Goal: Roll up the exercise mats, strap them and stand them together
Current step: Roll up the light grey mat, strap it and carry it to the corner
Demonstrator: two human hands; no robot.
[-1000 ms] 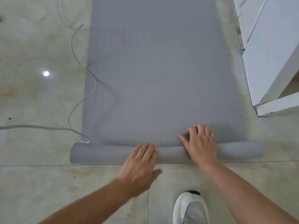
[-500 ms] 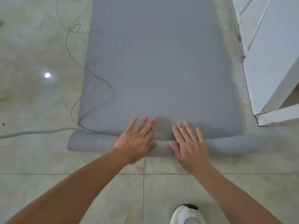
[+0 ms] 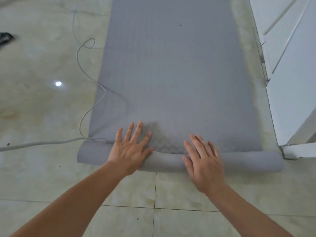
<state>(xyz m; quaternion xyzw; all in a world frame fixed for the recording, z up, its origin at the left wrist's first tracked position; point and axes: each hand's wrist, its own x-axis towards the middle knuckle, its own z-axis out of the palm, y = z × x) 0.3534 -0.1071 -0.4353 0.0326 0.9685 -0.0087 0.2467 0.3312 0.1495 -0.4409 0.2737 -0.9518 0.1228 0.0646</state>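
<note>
Grey mat (image 3: 171, 74) on glossy beige tiled floor (image 3: 42, 108)

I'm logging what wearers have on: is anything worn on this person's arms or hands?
Nothing shows. The left hand and right hand have no gloves or rings. Neither wrist has a watch or band, and both forearms are uncovered to the frame's edge, so no sleeve is in view.

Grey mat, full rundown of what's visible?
The mat is grey, foam-like, finely ribbed. It lies flat on the tiled floor, its near end wound into a thin roll. The left hand and right hand press flat on the roll. A cable touches its left edge near the roll.
</note>
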